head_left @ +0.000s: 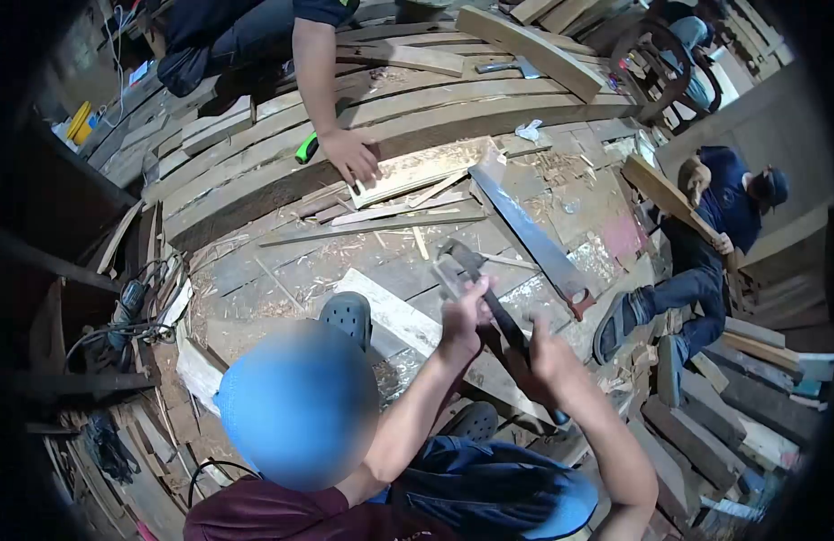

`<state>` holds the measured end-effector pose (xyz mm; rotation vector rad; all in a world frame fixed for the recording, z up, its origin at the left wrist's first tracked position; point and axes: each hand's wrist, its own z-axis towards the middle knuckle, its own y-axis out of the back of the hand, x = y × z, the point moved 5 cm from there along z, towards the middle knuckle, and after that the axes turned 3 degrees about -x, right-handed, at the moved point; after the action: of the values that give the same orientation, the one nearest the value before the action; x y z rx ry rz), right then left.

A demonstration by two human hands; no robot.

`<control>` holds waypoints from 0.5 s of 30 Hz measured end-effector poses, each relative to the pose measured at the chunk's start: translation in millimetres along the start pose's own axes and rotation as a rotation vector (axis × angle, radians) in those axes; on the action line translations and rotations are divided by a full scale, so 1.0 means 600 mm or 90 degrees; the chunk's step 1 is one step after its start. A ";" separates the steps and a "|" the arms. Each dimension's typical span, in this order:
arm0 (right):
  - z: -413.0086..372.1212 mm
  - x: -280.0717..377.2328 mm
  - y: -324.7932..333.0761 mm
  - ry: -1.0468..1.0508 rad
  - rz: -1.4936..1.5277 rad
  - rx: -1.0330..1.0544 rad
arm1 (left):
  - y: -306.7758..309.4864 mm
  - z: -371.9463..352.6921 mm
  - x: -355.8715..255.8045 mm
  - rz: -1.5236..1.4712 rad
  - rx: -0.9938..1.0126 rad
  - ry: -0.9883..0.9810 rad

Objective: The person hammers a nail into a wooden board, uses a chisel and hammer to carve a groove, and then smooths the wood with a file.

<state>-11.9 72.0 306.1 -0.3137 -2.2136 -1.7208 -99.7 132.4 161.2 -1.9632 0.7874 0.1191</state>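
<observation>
A hammer (505,319) with a dark handle slants across the middle of the view, its head toward the planks and its handle end toward my knees. My right hand (550,365) is closed round the lower handle, thumb raised. Higher up, the fingers of my left hand (467,317) close at the neck, just below the hammer head. A pale flat piece beside the head is partly covered by it. Under my forearms lies a whitish board (394,311). To the right of the hammer, a handsaw (534,230) with a reddish handle rests on the floor.
Another person's hand (349,155) presses on a pale board (426,171) by a thick beam (417,122). On the right, a seated person (719,207) holds a plank (665,194). A hatchet (516,67), a corded power tool (128,302) and stacked timber (696,433) surround the shavings-strewn floor.
</observation>
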 end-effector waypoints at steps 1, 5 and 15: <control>0.003 -0.009 -0.006 -0.045 -0.022 0.039 | 0.003 -0.002 -0.013 -0.019 -0.054 -0.007; 0.045 -0.052 -0.037 -0.095 -0.096 0.123 | 0.031 0.034 -0.018 -0.042 -0.105 -0.080; 0.099 -0.099 0.091 -0.105 -0.028 0.076 | -0.034 0.028 -0.076 0.232 -0.236 -0.166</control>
<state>55.9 144.8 319.3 -0.3938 -2.4459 -1.6278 -119.8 174.6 186.2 -2.0657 0.9918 0.7701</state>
